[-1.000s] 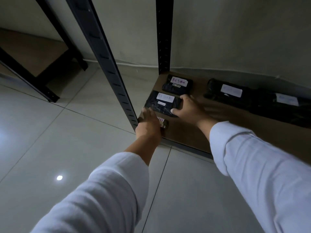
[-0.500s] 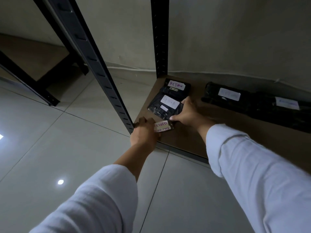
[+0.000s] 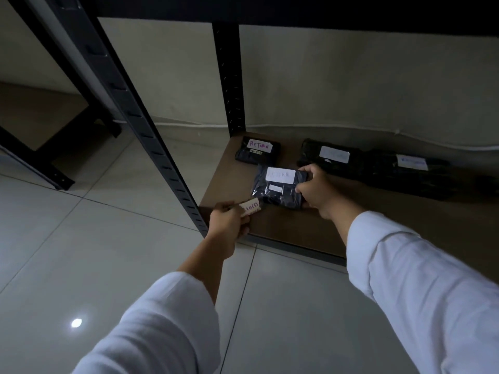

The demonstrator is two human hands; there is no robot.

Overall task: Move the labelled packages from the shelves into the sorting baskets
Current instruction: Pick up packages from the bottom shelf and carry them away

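Observation:
On the low brown shelf board [image 3: 297,225] my right hand [image 3: 317,191] grips the right edge of a black package [image 3: 278,188] with a white label. My left hand [image 3: 229,225] holds a small package with a tan handwritten label [image 3: 251,207] at the board's front left corner. Behind them lies a black package marked RETURN [image 3: 258,150]. Two longer black packages with white labels, one [image 3: 333,156] beside the other [image 3: 410,168], lie along the back right of the board.
A black slotted upright [image 3: 151,136] slants down just left of my left hand, and a second post [image 3: 229,76] stands at the back corner. An upper shelf edge [image 3: 324,12] hangs overhead. Glossy floor tiles [image 3: 81,238] spread to the left, with another rack's feet [image 3: 54,176] beyond.
My right hand has closed round the white-labelled black package and tilted it up off the board. My left hand has drawn the small tan-labelled package slightly back from the corner.

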